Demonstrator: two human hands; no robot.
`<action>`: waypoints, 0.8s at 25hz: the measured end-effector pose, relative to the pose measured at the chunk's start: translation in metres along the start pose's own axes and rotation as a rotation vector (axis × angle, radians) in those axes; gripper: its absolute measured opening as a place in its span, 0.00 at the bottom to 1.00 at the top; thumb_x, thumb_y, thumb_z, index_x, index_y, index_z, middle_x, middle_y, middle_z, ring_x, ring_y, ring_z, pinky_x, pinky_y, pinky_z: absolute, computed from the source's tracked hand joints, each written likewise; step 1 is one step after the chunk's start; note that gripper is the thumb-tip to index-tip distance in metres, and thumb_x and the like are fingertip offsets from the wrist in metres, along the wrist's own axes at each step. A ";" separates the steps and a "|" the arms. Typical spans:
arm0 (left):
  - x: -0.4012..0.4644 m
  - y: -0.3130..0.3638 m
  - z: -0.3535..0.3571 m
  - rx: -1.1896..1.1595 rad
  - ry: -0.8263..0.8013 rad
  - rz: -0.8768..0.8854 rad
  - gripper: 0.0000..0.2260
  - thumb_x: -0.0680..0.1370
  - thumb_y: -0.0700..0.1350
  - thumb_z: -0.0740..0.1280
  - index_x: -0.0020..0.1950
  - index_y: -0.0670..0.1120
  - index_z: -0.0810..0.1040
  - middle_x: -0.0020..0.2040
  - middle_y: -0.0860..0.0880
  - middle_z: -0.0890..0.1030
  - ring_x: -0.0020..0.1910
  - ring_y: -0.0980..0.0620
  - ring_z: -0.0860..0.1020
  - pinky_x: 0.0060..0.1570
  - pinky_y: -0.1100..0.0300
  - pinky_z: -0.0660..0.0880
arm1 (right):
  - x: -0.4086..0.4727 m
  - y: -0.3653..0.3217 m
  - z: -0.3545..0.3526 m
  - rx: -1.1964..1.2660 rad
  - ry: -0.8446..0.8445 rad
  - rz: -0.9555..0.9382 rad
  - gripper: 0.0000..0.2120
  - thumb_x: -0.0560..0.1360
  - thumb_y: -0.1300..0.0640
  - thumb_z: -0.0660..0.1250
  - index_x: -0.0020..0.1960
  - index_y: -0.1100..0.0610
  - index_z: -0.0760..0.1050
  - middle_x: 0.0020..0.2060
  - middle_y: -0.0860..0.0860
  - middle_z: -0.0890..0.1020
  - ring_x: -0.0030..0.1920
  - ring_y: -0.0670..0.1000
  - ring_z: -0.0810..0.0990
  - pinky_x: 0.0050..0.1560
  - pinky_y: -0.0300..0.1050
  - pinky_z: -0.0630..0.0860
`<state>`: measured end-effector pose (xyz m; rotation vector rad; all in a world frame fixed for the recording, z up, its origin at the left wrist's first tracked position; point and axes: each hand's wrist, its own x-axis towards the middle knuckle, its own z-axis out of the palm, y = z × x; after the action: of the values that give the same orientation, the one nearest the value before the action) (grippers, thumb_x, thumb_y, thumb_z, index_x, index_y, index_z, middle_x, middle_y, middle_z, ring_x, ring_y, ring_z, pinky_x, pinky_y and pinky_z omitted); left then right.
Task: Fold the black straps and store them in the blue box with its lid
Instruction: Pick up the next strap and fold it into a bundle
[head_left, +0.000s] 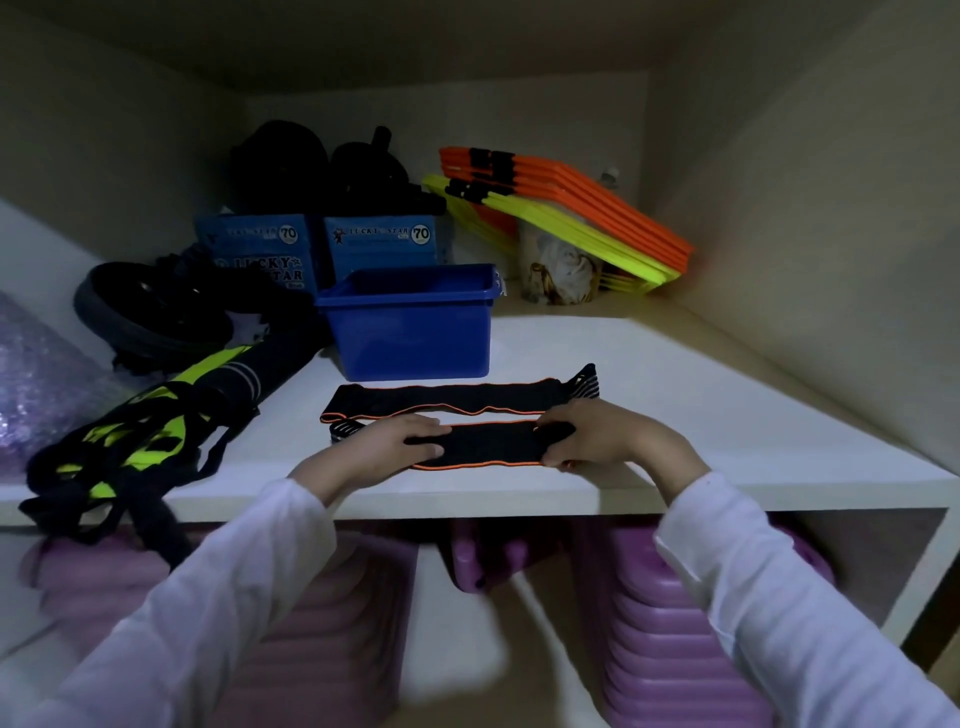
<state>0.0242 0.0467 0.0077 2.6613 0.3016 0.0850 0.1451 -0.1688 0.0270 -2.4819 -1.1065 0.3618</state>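
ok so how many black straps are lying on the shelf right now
2. The far strap lies flat just in front of the blue box. The near strap lies by the shelf edge, under the left hand and pinched by the right hand. More may be hidden.

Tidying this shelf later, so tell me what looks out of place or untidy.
The black and yellow harness sprawls in a tangle over the shelf's front left edge, straps hanging below it. The blue box stands open; no lid is visible.

box (410, 332) behind straps (441, 400) | hurdles (571, 208) right-rear | shelf (675, 395) beneath
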 end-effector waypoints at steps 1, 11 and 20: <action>-0.001 0.000 -0.001 -0.019 0.003 -0.006 0.18 0.79 0.47 0.63 0.69 0.50 0.71 0.74 0.51 0.66 0.74 0.54 0.62 0.67 0.67 0.55 | -0.001 -0.001 -0.002 -0.032 0.017 0.016 0.16 0.71 0.57 0.67 0.59 0.57 0.77 0.49 0.53 0.80 0.52 0.53 0.78 0.55 0.46 0.75; 0.002 -0.018 -0.013 -0.032 0.013 -0.027 0.19 0.77 0.45 0.65 0.68 0.49 0.72 0.73 0.50 0.67 0.73 0.52 0.63 0.68 0.65 0.55 | -0.001 0.032 -0.015 -0.138 0.474 0.331 0.18 0.76 0.63 0.57 0.66 0.60 0.68 0.60 0.62 0.76 0.59 0.62 0.76 0.51 0.48 0.72; -0.008 -0.040 -0.033 0.078 0.035 -0.081 0.18 0.76 0.48 0.67 0.66 0.50 0.74 0.70 0.50 0.70 0.70 0.52 0.67 0.63 0.66 0.59 | -0.003 0.069 -0.022 0.006 0.359 0.416 0.23 0.72 0.54 0.69 0.67 0.57 0.72 0.64 0.58 0.74 0.66 0.59 0.70 0.62 0.46 0.68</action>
<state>0.0045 0.0944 0.0195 2.7232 0.4318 0.0965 0.1960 -0.2185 0.0150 -2.6237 -0.4466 0.0253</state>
